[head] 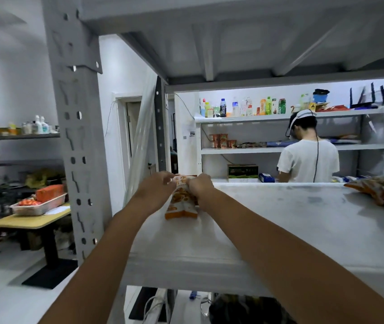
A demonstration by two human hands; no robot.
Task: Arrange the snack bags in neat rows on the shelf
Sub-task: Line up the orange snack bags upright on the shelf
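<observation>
An orange-and-white snack bag [181, 204] rests on the white metal shelf [279, 225], near its back left corner. My left hand [157, 187] grips the bag's top left edge and my right hand [200, 184] grips its top right edge. Both arms stretch across the shelf board. More snack bags [382, 191], orange and white with some green, lie in a loose pile at the shelf's right edge, partly cut off by the frame.
A grey upright post [78, 146] stands at the shelf's left, with another shelf board overhead. Beyond the shelf a person in a white shirt [308, 157] faces a rack of drinks and snacks. At left, a yellow table [31, 220] carries a basket.
</observation>
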